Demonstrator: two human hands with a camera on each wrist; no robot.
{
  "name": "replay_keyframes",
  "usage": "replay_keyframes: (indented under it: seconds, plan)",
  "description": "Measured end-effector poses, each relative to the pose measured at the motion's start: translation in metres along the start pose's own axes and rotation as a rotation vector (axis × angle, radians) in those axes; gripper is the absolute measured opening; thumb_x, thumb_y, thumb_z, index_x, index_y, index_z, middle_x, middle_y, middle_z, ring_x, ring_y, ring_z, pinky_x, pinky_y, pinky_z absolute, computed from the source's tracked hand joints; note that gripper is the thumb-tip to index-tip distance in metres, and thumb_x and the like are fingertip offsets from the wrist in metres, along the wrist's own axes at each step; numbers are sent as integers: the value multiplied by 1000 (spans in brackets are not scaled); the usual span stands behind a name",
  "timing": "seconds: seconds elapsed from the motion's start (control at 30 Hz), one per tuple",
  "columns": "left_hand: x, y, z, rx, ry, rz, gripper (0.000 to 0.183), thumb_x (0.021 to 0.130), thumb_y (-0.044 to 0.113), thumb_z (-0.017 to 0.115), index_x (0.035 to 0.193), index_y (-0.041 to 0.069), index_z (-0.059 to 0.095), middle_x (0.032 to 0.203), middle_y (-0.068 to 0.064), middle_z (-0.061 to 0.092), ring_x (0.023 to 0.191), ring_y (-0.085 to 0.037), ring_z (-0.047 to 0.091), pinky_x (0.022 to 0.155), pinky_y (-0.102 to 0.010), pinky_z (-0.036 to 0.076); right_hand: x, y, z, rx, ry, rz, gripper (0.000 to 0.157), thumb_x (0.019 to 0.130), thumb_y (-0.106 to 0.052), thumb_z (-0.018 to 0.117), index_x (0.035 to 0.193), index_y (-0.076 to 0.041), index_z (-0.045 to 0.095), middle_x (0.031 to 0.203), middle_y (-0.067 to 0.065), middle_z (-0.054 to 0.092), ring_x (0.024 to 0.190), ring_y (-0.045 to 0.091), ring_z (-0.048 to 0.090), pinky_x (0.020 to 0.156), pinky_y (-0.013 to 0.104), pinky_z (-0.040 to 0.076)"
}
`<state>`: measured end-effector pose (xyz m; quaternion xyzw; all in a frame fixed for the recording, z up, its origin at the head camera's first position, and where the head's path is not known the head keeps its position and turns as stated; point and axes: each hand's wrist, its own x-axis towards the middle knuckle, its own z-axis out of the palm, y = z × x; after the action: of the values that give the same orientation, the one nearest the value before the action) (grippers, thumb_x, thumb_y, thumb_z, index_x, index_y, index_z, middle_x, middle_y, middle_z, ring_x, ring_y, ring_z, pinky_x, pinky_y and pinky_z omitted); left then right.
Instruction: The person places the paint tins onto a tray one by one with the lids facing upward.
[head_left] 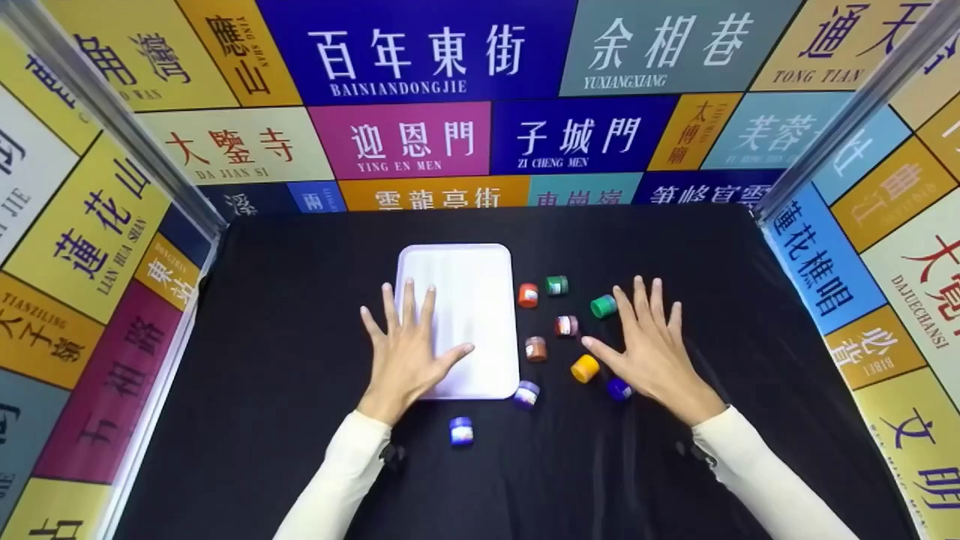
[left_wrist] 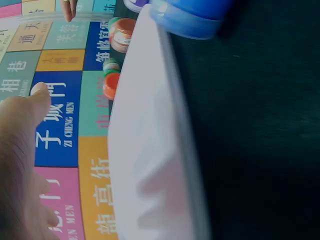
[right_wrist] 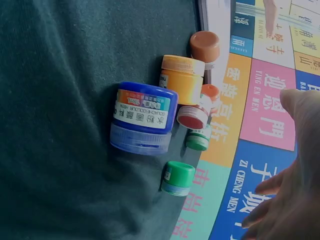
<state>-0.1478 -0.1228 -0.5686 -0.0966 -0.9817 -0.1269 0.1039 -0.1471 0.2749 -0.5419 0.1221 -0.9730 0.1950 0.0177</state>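
My left hand (head_left: 405,356), fingers spread, hovers over the left side of a white tray (head_left: 480,322) and holds nothing. With fingers likewise splayed, my right hand (head_left: 656,356) is above the cloth beside several small paint jars. Nearest to it are a green jar (head_left: 603,306), a yellow jar (head_left: 585,368) and a dark blue jar (right_wrist: 142,117), whose label faces the right wrist camera. A brown jar (head_left: 535,349), a dark red jar (head_left: 566,325), an orange-red jar (head_left: 528,295) and another green jar (head_left: 556,285) lie between the tray and that hand.
A purple jar (head_left: 526,394) lies by the tray's lower right corner, and a blue jar (head_left: 461,431) stands in front of the tray. Black cloth (head_left: 300,300) covers the table. Printed panels (head_left: 412,142) with metal posts wall in the back and both sides.
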Motion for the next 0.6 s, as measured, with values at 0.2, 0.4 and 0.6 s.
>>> replay_keyframes:
  seconds: [0.2, 0.4, 0.6]
  plan:
    - [-8, -12, 7, -66, 55, 4, 112, 91, 85, 62, 170, 8, 39, 172, -28, 39, 159, -55, 34, 123, -88, 8, -1, -1, 6, 38, 29, -11, 96, 103, -63, 68, 170, -3, 35, 179, 28, 23, 168, 49, 12, 133, 72, 13]
    - [-20, -28, 17, -129, 94, -4, 109, 90, 78, 70, 166, 4, 45, 166, -28, 47, 152, -54, 43, 121, -86, 24, -3, -2, 16, 61, 162, -140, 77, 98, -47, 82, 154, 0, 58, 156, 27, 57, 152, 48, 44, 120, 70, 39]
    - [-35, -41, 27, -220, 58, -71, 110, 89, 73, 75, 166, 1, 43, 173, -29, 37, 160, -58, 29, 124, -84, 19, -8, -6, 31, 94, 210, -224, 67, 93, -37, 88, 145, 1, 67, 148, 23, 62, 140, 43, 53, 108, 65, 49]
